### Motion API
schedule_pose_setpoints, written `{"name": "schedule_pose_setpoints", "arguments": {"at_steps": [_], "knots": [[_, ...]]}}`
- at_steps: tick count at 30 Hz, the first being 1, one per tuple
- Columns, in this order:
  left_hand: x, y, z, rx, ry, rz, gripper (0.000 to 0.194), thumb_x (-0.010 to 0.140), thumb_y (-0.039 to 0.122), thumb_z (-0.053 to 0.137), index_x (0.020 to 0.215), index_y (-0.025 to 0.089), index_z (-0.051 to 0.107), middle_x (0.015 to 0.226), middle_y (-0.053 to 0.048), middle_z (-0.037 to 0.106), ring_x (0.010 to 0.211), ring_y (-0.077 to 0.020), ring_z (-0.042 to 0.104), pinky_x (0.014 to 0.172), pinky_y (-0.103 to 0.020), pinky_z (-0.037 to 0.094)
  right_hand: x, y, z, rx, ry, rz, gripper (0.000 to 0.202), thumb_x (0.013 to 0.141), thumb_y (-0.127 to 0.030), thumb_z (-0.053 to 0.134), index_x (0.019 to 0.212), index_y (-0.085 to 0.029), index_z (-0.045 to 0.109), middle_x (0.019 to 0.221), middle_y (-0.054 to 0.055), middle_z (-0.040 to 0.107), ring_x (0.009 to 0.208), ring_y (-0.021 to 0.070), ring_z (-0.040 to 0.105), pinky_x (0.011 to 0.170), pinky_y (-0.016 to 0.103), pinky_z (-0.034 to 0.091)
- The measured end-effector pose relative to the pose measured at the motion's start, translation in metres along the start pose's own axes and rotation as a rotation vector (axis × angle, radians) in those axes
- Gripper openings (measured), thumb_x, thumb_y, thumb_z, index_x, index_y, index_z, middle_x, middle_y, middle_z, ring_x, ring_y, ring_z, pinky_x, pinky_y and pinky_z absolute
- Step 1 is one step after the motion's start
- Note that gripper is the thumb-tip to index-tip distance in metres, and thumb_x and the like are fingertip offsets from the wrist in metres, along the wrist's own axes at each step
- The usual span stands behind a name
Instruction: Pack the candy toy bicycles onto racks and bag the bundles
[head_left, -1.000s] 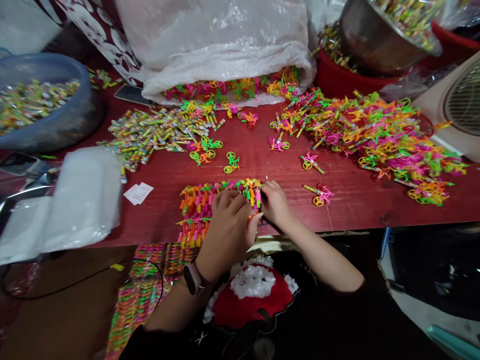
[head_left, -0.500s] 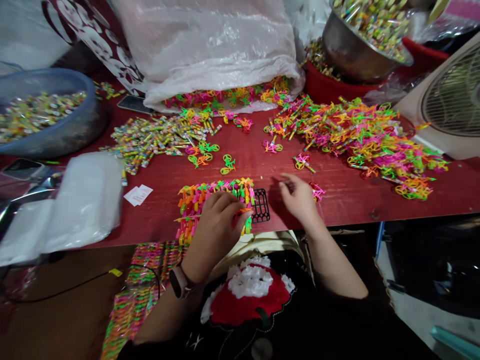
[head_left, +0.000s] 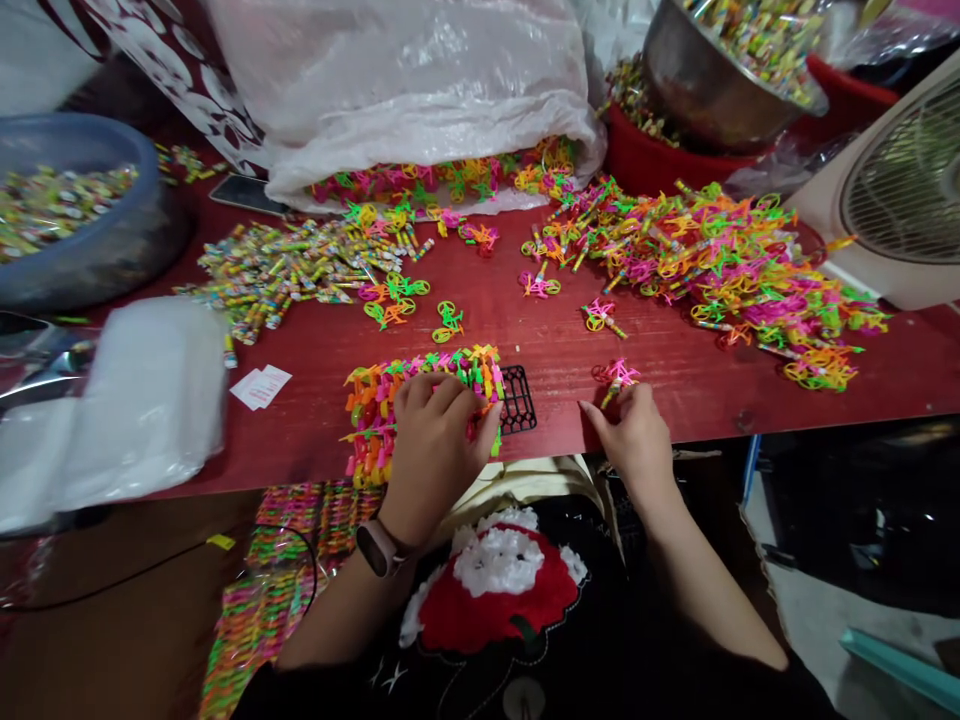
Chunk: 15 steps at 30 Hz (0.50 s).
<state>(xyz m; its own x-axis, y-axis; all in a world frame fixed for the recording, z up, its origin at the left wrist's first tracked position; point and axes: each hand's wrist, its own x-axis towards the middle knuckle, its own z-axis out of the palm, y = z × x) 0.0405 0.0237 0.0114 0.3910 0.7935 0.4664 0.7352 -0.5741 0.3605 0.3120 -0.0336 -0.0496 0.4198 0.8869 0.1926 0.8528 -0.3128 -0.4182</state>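
A black plastic grid rack lies near the table's front edge, its left part packed with upright rows of colourful plastic toy bicycles. My left hand, wearing a wristband, rests over these rows with its fingers curled in. What its fingertips grip is hidden behind the hand. To the right of the rack, my right hand is at a pink toy bicycle with a yellow tube. Thumb and fingers stand apart on either side of the tube; a firm hold does not show.
A large heap of toy bicycles spreads at right beside a fan. Printed tubes are piled at left, near a blue basin and plastic bags. Behind stand a white sack and a metal bowl.
My right hand has moved right, away from the rack, to the pink toy bicycle. My left hand stays over the packed rows, fingers still curled. The view has shifted slightly.
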Motion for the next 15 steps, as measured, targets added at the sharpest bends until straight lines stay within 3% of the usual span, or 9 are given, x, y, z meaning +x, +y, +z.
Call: {"name": "schedule_pose_setpoints", "arguments": {"at_steps": [2, 4, 8, 11, 15], "knots": [[0.000, 0.000, 0.000, -0.001, 0.005, -0.004, 0.013, 0.094, 0.028, 0.073, 0.087, 0.023, 0.063, 0.091, -0.005, 0.070, 0.106, -0.0315, 0.059, 0.096, -0.054, 0.046, 0.004, 0.004, -0.002, -0.041, 0.074, 0.102, 0.054, 0.088, -0.072, 0.065, 0.100, -0.021, 0.056, 0.087, 0.012, 0.068, 0.075, 0.0280, 0.062, 0.064, 0.035, 0.044], [0.000, -0.002, -0.003, -0.043, -0.005, -0.003, 0.011, 0.094, 0.026, 0.074, 0.089, 0.022, 0.065, 0.092, -0.005, 0.071, 0.106, -0.0301, 0.059, 0.097, -0.054, 0.047, 0.011, 0.011, -0.005, -0.066, 0.081, 0.126, 0.048, 0.090, -0.068, 0.063, 0.091, -0.020, 0.060, 0.088, 0.015, 0.069, 0.081, 0.0302, 0.064, 0.068, 0.037, 0.046], [-0.001, -0.009, -0.010, -0.149, -0.038, 0.032, 0.015, 0.092, 0.025, 0.078, 0.102, 0.021, 0.068, 0.100, -0.006, 0.072, 0.104, -0.0271, 0.061, 0.098, -0.049, 0.051, 0.024, 0.023, -0.013, 0.019, -0.061, 0.156, 0.028, 0.087, -0.046, 0.067, 0.075, -0.021, 0.065, 0.079, 0.013, 0.072, 0.079, 0.0300, 0.068, 0.072, 0.040, 0.049], [-0.002, -0.010, -0.011, -0.165, -0.019, 0.035, 0.017, 0.090, 0.023, 0.079, 0.103, 0.020, 0.068, 0.100, -0.007, 0.072, 0.101, -0.0263, 0.061, 0.097, -0.048, 0.051, 0.026, 0.018, -0.014, 0.361, -0.174, 0.204, 0.027, 0.076, -0.046, 0.078, 0.075, -0.021, 0.067, 0.073, 0.007, 0.072, 0.069, 0.0243, 0.068, 0.068, 0.036, 0.051], [0.000, -0.006, -0.010, -0.130, -0.023, -0.009, 0.011, 0.089, 0.021, 0.078, 0.095, 0.022, 0.069, 0.095, -0.004, 0.072, 0.100, -0.0269, 0.060, 0.097, -0.050, 0.050, 0.013, -0.017, 0.004, 0.947, -0.262, 0.160, 0.041, 0.068, -0.042, 0.089, 0.079, -0.025, 0.054, 0.067, -0.004, 0.065, 0.062, 0.0157, 0.063, 0.071, 0.033, 0.056]]}}
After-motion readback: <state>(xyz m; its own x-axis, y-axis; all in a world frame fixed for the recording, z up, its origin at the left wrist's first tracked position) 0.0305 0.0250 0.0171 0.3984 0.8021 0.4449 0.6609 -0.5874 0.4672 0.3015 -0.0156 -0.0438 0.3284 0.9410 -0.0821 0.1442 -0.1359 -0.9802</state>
